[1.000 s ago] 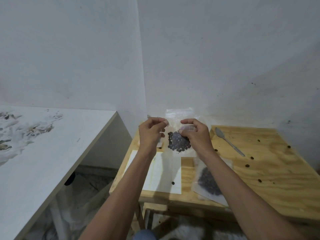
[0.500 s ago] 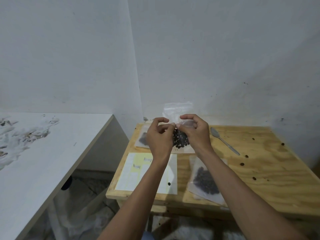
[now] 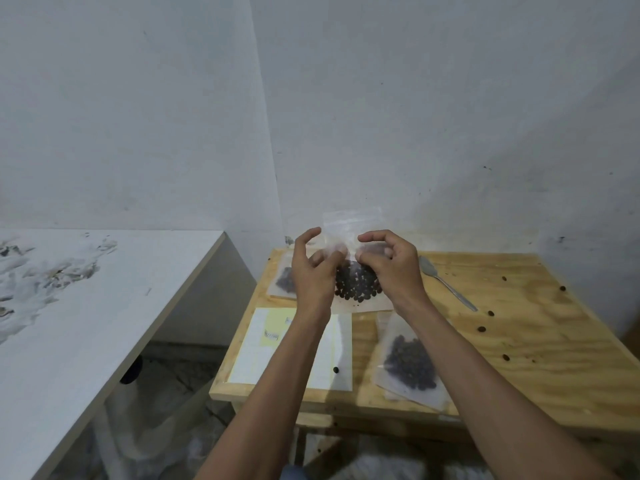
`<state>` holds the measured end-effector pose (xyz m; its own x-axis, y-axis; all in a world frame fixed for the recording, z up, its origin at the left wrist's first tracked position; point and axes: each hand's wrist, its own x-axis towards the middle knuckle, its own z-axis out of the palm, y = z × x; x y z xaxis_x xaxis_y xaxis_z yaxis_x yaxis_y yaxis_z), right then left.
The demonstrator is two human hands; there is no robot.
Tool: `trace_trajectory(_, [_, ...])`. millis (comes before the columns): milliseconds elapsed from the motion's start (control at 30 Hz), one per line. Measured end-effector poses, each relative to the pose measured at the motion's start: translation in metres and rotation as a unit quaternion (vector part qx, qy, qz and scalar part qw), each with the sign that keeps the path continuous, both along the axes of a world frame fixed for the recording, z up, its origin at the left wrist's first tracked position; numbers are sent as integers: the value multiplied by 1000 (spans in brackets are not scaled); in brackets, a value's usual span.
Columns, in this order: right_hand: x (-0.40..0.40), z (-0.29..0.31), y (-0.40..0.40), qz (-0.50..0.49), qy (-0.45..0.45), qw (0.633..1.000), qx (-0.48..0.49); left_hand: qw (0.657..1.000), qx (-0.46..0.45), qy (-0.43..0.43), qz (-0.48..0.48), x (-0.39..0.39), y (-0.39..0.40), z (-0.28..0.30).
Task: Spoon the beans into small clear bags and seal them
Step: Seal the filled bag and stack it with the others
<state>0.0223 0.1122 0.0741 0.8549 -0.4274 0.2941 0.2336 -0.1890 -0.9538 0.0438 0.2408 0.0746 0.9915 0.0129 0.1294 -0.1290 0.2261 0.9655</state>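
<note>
Both hands hold a small clear plastic bag [image 3: 350, 226] of dark beans [image 3: 356, 284] upright above the pale plywood table [image 3: 519, 344], at twelve o'clock from the filled bag [image 3: 408, 362] lying flat. The left hand [image 3: 311, 271] and right hand [image 3: 389, 268] pinch its zip strip. Sealing well likely means pressing fingertips firmly along the strip, end to end, keeping the beans low.

Dim, even indoor light; soft shadows; slight motion blur; wide-angle edge bending.
</note>
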Motion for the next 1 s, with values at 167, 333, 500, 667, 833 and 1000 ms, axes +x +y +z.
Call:
trace_trajectory(167, [3, 1, 2, 7, -3, 1000, 8, 996, 10, -79, 27, 0, -2, -7])
trace_trajectory(333, [5, 3, 0, 10, -9, 1000, 5, 996, 10, -90, -7, 3, 5, -6])
trace_trajectory(500, [6, 3, 4, 37, -9, 999, 9, 996, 31, -79, -11, 7, 8, -7])
trace_trajectory(667, [11, -3, 11, 23, 3, 1000, -11, 999, 14, -46, -19, 11, 11, -17])
trace_trajectory(833, [18, -8, 16, 37, 11, 999, -23, 998, 33, -52, 4, 18, 18, -21])
trace_trajectory(1000, [20, -11, 16, 41, 13, 999, -26, 999, 30, -17, 9, 24, 22, -19])
